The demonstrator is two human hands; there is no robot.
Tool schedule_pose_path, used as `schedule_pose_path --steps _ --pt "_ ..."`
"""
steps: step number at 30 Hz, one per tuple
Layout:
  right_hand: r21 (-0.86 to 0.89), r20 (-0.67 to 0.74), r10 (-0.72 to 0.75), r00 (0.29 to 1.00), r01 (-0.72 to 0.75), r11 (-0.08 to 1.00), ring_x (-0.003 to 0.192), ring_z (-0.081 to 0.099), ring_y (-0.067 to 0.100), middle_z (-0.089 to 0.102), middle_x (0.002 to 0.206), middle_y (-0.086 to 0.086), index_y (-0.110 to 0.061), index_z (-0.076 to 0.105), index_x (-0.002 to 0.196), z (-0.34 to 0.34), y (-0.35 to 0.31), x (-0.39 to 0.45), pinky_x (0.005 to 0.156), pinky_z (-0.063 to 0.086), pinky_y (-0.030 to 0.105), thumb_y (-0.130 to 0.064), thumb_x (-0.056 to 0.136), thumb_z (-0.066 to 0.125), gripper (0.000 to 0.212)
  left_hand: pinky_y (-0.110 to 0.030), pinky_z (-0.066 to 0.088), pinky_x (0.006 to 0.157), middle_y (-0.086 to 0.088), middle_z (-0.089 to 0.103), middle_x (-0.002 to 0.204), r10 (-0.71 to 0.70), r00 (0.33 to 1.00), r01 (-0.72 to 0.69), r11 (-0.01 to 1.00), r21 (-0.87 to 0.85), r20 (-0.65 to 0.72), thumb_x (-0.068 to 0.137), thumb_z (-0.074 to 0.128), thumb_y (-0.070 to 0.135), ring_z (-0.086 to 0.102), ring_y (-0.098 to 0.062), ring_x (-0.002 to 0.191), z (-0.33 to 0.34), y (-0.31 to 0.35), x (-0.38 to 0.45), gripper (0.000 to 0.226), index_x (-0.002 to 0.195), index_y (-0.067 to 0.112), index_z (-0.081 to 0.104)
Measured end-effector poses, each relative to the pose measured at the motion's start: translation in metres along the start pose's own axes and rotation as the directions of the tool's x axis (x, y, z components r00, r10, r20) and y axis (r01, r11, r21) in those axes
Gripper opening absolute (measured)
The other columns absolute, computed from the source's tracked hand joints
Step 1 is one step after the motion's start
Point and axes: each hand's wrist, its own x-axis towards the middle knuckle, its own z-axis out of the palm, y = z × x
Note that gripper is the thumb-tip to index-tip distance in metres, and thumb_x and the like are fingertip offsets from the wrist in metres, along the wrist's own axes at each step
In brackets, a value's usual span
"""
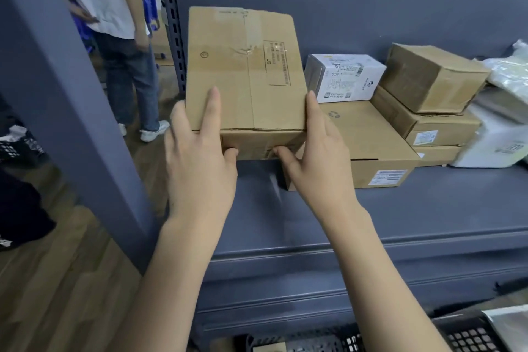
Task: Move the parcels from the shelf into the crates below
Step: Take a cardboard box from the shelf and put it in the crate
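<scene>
A large brown cardboard parcel (243, 71) with clear tape and a printed stamp is held just above the grey shelf (428, 208), at its left end. My left hand (200, 163) grips its near left corner, fingers on top and thumb on the front face. My right hand (317, 157) grips the near right corner the same way. Black mesh crates (468, 334) show below the shelf at the bottom edge.
More parcels sit on the shelf to the right: a flat brown box (368, 146), a white box (345, 77), stacked brown boxes (428, 100) and white plastic bags (505, 123). A grey shelf post (57, 94) stands left. A person (120, 37) stands behind.
</scene>
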Motion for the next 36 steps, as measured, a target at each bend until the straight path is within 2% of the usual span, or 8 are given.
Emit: schedule_pose_path --steps 6,10,17,20,24,27,32,36 --pt "0.015 -0.118 0.006 0.993 -0.004 1.0 0.12 0.05 0.037 0.052 0.131 0.024 0.009 0.027 0.142 -0.032 0.001 -0.022 0.096 0.03 0.026 -0.012 0.077 0.073 0.082 -0.043 0.027 0.108 -0.016 0.022 0.15 0.072 0.995 -0.073 0.997 -0.01 -0.063 0.084 0.068 0.014 0.029 -0.036 0.132 -0.023 0.025 -0.024 0.08 0.149 0.028 0.023" --pt "0.048 -0.09 0.005 0.996 -0.001 0.999 0.125 0.047 0.033 0.05 0.135 0.018 0.004 0.025 0.145 -0.057 0.003 -0.041 0.099 0.03 0.027 -0.013 0.079 0.073 0.084 -0.044 0.026 0.109 -0.015 0.023 0.149 0.068 0.996 -0.069 0.997 -0.022 -0.05 0.084 0.069 0.015 0.026 -0.035 0.134 -0.034 0.04 -0.046 0.08 0.149 0.029 0.023" --pt "0.092 -0.046 0.053 0.998 -0.048 0.995 0.129 0.038 0.019 0.046 0.142 0.009 -0.005 0.021 0.149 -0.112 0.04 -0.099 0.096 0.019 0.009 -0.015 0.082 0.072 0.085 -0.041 0.03 0.105 -0.009 0.026 0.148 0.067 0.998 -0.067 0.996 -0.058 0.002 0.082 0.071 0.019 0.03 -0.03 0.129 -0.028 0.089 -0.109 0.082 0.148 0.031 0.024" --pt "0.109 -0.03 0.062 0.998 -0.058 0.992 0.131 0.034 0.016 0.043 0.144 0.009 -0.004 0.024 0.148 -0.133 0.063 -0.133 0.1 0.017 0.009 -0.013 0.081 0.073 0.084 -0.041 0.034 0.102 -0.008 0.032 0.144 0.068 0.997 -0.064 0.993 -0.097 0.039 0.077 0.072 0.04 0.036 -0.028 0.126 -0.02 0.11 -0.147 0.081 0.146 0.03 0.03" --pt "0.118 -0.032 0.093 0.995 -0.089 0.989 0.129 0.035 0.016 0.045 0.142 0.012 -0.001 0.029 0.145 -0.154 0.1 -0.189 0.103 0.022 0.016 -0.009 0.078 0.076 0.082 -0.034 0.034 0.09 -0.001 0.042 0.129 0.008 0.999 0.004 0.975 -0.224 0.053 0.078 0.048 0.067 0.048 -0.02 0.112 -0.004 0.135 -0.206 0.068 0.133 0.026 0.048" --pt "0.157 -0.011 0.137 0.991 -0.134 0.978 0.129 0.034 0.015 0.045 0.141 0.012 0.0 0.031 0.143 -0.164 0.125 -0.23 0.106 0.022 0.017 -0.008 0.078 0.076 0.08 -0.028 0.032 0.09 0.009 0.036 0.118 -0.056 0.994 0.083 0.949 -0.303 0.097 0.081 0.055 0.054 0.044 -0.01 0.106 0.01 0.146 -0.243 0.063 0.13 0.017 0.042" --pt "0.164 0.076 0.234 0.969 -0.244 0.956 0.133 0.034 0.018 0.043 0.144 0.01 -0.004 0.031 0.145 -0.18 0.151 -0.286 0.107 0.023 0.019 -0.006 0.079 0.075 0.079 -0.018 0.032 0.086 0.012 0.031 0.12 -0.198 0.923 0.314 0.884 -0.345 0.331 0.074 0.074 0.04 0.038 0.002 0.103 0.029 0.158 -0.283 0.102 0.15 0.019 0.01" --pt "0.213 0.201 0.277 0.94 -0.318 0.924 0.134 0.037 0.013 0.042 0.146 0.003 -0.009 0.032 0.145 -0.195 0.156 -0.307 0.108 0.029 0.022 -0.015 0.081 0.074 0.077 -0.005 0.032 0.079 0.01 0.033 0.117 -0.192 0.904 0.329 0.883 -0.335 0.382 0.074 0.078 0.03 0.043 0.011 0.087 0.038 0.163 -0.306 0.077 0.138 0.026 0.035"
